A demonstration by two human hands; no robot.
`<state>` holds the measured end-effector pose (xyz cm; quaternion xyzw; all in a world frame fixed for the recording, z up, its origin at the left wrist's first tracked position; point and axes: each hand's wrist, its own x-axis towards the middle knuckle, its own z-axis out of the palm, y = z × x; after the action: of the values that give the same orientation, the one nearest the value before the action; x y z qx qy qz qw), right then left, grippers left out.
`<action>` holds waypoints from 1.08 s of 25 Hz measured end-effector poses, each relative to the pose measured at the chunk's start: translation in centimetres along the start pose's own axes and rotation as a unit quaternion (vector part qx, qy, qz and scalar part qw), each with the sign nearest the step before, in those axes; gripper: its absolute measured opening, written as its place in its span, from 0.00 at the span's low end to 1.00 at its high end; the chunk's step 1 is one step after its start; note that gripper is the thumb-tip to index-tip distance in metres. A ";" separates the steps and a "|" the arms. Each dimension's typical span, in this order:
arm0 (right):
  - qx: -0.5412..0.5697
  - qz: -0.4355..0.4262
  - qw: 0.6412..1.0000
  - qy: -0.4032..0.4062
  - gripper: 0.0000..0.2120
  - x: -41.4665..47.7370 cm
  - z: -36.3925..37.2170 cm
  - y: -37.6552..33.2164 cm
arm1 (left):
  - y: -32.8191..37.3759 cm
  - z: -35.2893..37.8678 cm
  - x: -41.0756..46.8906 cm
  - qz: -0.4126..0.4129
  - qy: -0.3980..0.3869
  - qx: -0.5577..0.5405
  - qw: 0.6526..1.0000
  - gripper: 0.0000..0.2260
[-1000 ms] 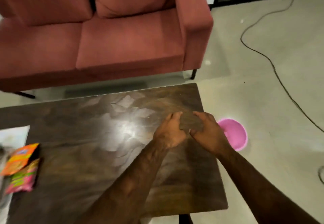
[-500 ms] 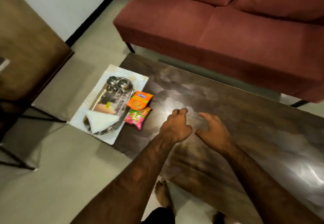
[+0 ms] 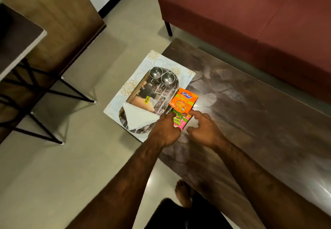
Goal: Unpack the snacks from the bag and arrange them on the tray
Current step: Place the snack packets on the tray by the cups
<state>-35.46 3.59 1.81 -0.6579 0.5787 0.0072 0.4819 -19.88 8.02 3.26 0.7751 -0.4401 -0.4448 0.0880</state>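
An oval steel tray (image 3: pixel 143 94) rests on a white patterned mat (image 3: pixel 129 85) at the left end of the dark wooden table (image 3: pixel 250 103). It holds two small steel bowls (image 3: pixel 162 75) and a folded white napkin (image 3: pixel 138 117). An orange snack packet (image 3: pixel 183 101) lies at the tray's right edge, overlapping a pink and green snack packet (image 3: pixel 180 121) below it. My left hand (image 3: pixel 166 132) lies over the pink packet, fingers on it. My right hand (image 3: pixel 204 130) sits just right of the packets, index finger touching the orange packet's lower corner. No bag is in view.
A red sofa (image 3: pixel 250 13) runs along the table's far side. A second table on black metal legs (image 3: pixel 26 67) stands on the floor to the left. My bare foot (image 3: pixel 182 191) is beside the table's near edge.
The view swung from the table's right end to its left end. Both hands moved left from bare tabletop onto the two snack packets beside the tray.
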 end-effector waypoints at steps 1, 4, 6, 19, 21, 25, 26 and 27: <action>0.006 0.005 1.000 -0.005 0.30 1.2 0.2 -0.1 | -0.4 -0.3 0.7 -0.009 0.006 -0.008 1.000 0.23; 0.043 0.034 0.998 -0.002 0.27 4.8 1.2 0.2 | -1.6 -0.7 3.6 -0.038 0.008 -0.028 0.999 0.21; 0.093 0.068 0.993 0.020 0.22 7.4 1.8 0.7 | -2.0 -0.7 5.8 -0.052 0.007 -0.062 0.997 0.15; 0.186 0.167 0.955 0.160 0.25 20.1 8.1 1.6 | -6.0 -1.3 18.2 0.021 -0.077 -0.003 0.997 0.18; 0.221 0.175 0.938 0.201 0.21 18.9 8.4 1.5 | -6.3 -1.4 18.1 -0.002 -0.077 -0.060 0.995 0.10; 0.347 0.165 0.889 0.248 0.18 14.4 7.7 0.0 | -5.1 -2.6 17.8 -0.087 -0.046 -0.175 0.980 0.09; 0.367 0.161 0.882 0.247 0.19 13.3 7.7 -0.5 | -5.0 -2.9 17.8 -0.109 -0.066 -0.194 0.973 0.09; 0.385 0.156 0.878 0.239 0.20 12.1 7.8 -1.1 | -5.0 -3.2 17.6 -0.129 -0.095 -0.215 0.963 0.10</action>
<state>-26.34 -0.74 -8.52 -0.3038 0.7284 -0.2986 0.5366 -10.64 -3.17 -8.27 0.7424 -0.2363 -0.6080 0.1524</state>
